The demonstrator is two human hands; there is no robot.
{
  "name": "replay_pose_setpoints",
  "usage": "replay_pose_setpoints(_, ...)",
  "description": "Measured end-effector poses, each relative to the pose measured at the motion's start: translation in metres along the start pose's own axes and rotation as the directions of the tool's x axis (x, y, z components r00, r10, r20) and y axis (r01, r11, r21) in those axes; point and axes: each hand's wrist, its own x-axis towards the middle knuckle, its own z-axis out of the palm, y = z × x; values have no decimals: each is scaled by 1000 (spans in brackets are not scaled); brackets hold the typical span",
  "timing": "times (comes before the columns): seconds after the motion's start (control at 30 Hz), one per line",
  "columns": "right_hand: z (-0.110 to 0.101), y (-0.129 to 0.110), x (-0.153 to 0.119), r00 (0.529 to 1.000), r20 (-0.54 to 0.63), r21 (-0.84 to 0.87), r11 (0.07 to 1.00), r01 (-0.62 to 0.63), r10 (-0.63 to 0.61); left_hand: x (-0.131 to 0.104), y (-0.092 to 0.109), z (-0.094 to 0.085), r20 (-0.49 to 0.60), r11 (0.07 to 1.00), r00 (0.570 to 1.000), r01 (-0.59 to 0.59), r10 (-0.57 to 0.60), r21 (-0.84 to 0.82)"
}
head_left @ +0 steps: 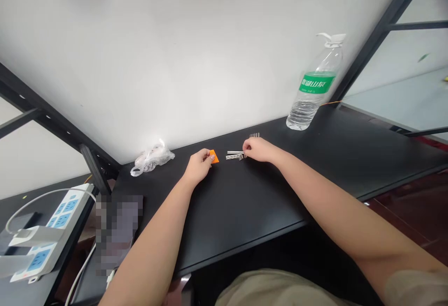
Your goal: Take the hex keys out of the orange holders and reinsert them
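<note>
My left hand [199, 167] is closed on a small flat orange piece [213, 157], gripped between thumb and fingers just above the black table. To its right lie several thin silvery metal rods [234, 157], some long and some short. My right hand [258, 149] is at the right end of these rods, fingertips pinched together. Whatever sits between those fingertips is too small and too hidden to name. Just behind this hand, several short metal pieces [255, 135] stand side by side in a row, partly covered by it.
A large water bottle [312, 88] with a green label stands at the back right. A crumpled clear plastic bag [152, 157] lies on the black table [241, 217] by the wall. On the left are a white power strip [58, 224] with cables and a dark, partly pixelated object [122, 226].
</note>
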Motion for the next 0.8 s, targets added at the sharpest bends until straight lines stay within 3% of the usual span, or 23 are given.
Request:
replay_pose_setpoints(0.23, -6, 1, -3, 996, 40, 2, 996, -84, 84, 1, -1, 3, 11, 999, 1000, 13, -12, -38)
replay_pose_setpoints(0.37, -8, 3, -6, 992, 1, -90, 988, -124, 125, 4, -6, 4, 9, 998, 1000, 3, -3, -66)
replay_pose_setpoints(0.43, -10, 4, -7, 994, -38, -58, 993, -103, 101, 5, -8, 4, 8, 997, 1000, -2, 2, -80)
replay_pose_setpoints(0.57, -11, -2, -10, 973, -212, 176, 975, 133, -95, 8, -11, 4, -4, 995, 1000, 6, -7, -101)
replay_pose_setpoints(0.67, -8, -16, -15, 914, -340, 280, 905, 321, -219, 9, -12, 4, -5, 988, 1000, 5, -6, -155)
replay_pose_setpoints(0.8, -3, -36, -22, 816, -438, 255, 817, 517, -379, 9, -10, 4, 47, 963, 999, -7, 20, -270)
